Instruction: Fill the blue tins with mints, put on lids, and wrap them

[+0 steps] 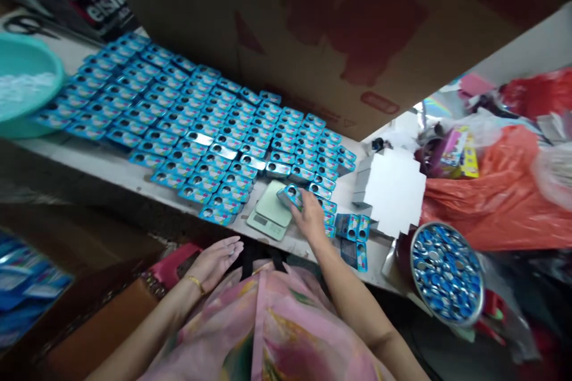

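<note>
My right hand (311, 214) grips a small blue box (292, 193) with a round dark hole in its face, at the right edge of a pale green kitchen scale (273, 208). Whether the box rests on the scale's plate, I cannot tell. Near the table's front edge, by my lap, my left hand (220, 262) is half curled, fingers pressed together; anything inside is hidden. Many matching blue boxes (196, 137) stand in close rows behind and left of the scale, with more (357, 227) to its right.
A large cardboard box (313, 41) rises behind the rows. At far left sits a turquoise basin (53, 65) of small white pieces. On the right are a white carton (395, 190), a round pot (481, 286) full of blue-and-silver pieces, and orange plastic bags (500, 202).
</note>
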A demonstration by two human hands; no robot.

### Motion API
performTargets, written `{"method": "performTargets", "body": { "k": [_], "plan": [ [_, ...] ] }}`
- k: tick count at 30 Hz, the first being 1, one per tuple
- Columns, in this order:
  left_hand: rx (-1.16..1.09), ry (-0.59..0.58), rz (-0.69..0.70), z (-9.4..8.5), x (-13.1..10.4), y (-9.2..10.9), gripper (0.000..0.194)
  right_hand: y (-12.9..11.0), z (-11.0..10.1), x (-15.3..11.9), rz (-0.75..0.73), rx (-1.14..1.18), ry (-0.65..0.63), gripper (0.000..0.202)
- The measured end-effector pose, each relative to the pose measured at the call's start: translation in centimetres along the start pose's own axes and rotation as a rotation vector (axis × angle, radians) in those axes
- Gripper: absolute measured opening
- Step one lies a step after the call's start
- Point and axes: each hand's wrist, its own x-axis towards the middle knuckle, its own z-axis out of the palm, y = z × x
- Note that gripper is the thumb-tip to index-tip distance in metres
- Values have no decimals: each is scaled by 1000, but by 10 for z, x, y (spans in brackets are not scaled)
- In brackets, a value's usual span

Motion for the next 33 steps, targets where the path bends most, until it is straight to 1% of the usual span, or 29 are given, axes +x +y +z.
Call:
{"method": "performTargets", "body": {
  "k": [2,4,5,6,7,8,9,11,13,15,17,19,21,23,24,26,28,30,33],
  "plan": [
    [22,7,6,4,4,6,32,24,-39,8,36,3,131,44],
    [47,11,17,7,7,10,35,57,-78,14,101,-35,245,46],
    [57,16,23,8,9,10,36,76,-93,16,137,-72,279,46],
    [64,22,26,9,11,10,37,96,-102,18,169,-117,284,46],
    [69,28,29,10,12,10,37,115,-107,21,196,-160,266,44],
    [75,33,29,10,14,9,37,133,-105,23,219,-194,229,42],
    [81,37,28,10,15,8,36,149,-100,26,234,-212,182,40],
    [97,39,26,10,18,6,34,174,-79,31,242,-203,87,38],
    [118,39,28,9,19,5,32,188,-58,36,207,-149,14,37],
    [133,48,33,8,19,5,30,195,-47,41,140,-63,-29,39],
    [135,71,40,7,17,4,31,200,-48,46,73,30,-14,41],
    [125,96,40,7,15,2,35,205,-56,58,52,76,63,40],
    [110,119,32,6,13,-1,40,208,-62,79,83,49,152,39],
    [91,131,26,6,11,-4,45,211,-62,107,149,-19,185,39],
    [81,136,26,5,10,-6,46,212,-61,123,199,-48,157,40],
    [70,149,40,4,8,-8,49,216,-57,150,315,-73,43,39],
    [69,168,61,2,5,-10,50,221,-53,167,406,-68,-62,33],
    [68,187,73,0,3,-12,50,227,-53,172,447,-64,-86,25],
    [57,200,71,-4,1,-16,50,230,-53,167,464,-84,-52,23]
  ]
}}
